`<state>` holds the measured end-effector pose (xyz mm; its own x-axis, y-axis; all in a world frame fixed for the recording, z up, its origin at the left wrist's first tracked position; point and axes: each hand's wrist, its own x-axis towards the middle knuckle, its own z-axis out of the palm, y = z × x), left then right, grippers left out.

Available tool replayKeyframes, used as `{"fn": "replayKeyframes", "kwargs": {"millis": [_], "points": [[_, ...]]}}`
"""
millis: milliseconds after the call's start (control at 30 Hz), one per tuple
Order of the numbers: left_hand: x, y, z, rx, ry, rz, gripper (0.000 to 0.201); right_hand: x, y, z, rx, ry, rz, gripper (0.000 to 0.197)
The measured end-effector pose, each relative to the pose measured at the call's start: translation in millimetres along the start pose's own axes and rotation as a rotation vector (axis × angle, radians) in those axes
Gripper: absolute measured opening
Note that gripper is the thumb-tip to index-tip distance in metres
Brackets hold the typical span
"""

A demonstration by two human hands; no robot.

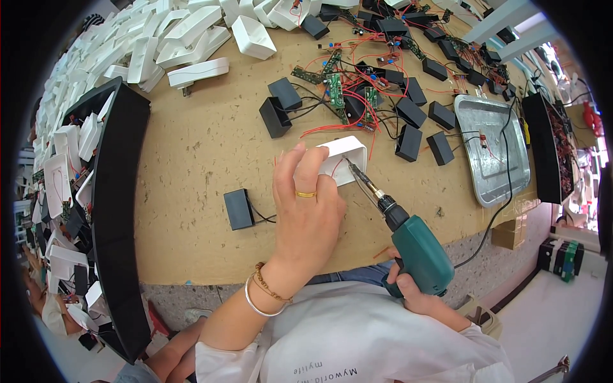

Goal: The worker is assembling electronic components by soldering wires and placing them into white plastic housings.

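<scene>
A small white plastic case (pixel 352 153) with a red wire inside is held in my left hand (pixel 308 214), its fingers closed over the case's left side. My right hand (pixel 408 287) grips the handle of a dark green soldering gun (pixel 423 253). The gun's thin metal tip reaches into the open case, close to the inner wall. What the tip touches is too small to tell. Left of my left wrist lies a black box (pixel 239 209), with dark leads running toward that hand.
Beyond the case sits a tangle of black boxes (pixel 410 113), green circuit boards (pixel 336 90) and red wires. White cases (pixel 191 29) are heaped at the far left. A black bin (pixel 121 191) stands left; a metal tray (pixel 491 172) lies right, with a black cord crossing it.
</scene>
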<state>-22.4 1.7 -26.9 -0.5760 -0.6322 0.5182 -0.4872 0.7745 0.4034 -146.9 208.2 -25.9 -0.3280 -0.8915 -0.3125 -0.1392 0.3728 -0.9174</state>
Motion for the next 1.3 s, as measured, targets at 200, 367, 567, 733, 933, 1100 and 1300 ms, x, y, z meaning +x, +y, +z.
{"fn": "replayKeyframes", "kwargs": {"millis": [200, 367, 567, 733, 933, 1100, 1300], "points": [[-1, -1, 2, -0.005, 0.011, 0.006, 0.016, 1, -8, 1, 0.111, -0.004, 0.011, 0.069], [0, 0, 1, -0.009, 0.015, 0.004, 0.017, 0, -2, 1, 0.083, -0.019, 0.017, 0.068], [0, 0, 0, -0.002, -0.003, -0.001, 0.017, 8, -10, 10, 0.159, 0.147, -0.092, 0.018], [0, 0, 0, 0.004, -0.004, -0.008, 0.016, 8, -6, 8, 0.119, 0.126, -0.086, 0.019], [0, -1, 0, 0.005, -0.003, -0.004, 0.015, 5, -9, 4, 0.019, -0.013, 0.017, 0.059], [0, -1, 1, 0.003, 0.003, -0.003, 0.015, 6, -16, 5, 0.041, 0.008, 0.020, 0.058], [1, 0, 0, 0.001, 0.001, -0.004, 0.015, 6, -16, 4, 0.012, -0.010, 0.042, 0.058]]}}
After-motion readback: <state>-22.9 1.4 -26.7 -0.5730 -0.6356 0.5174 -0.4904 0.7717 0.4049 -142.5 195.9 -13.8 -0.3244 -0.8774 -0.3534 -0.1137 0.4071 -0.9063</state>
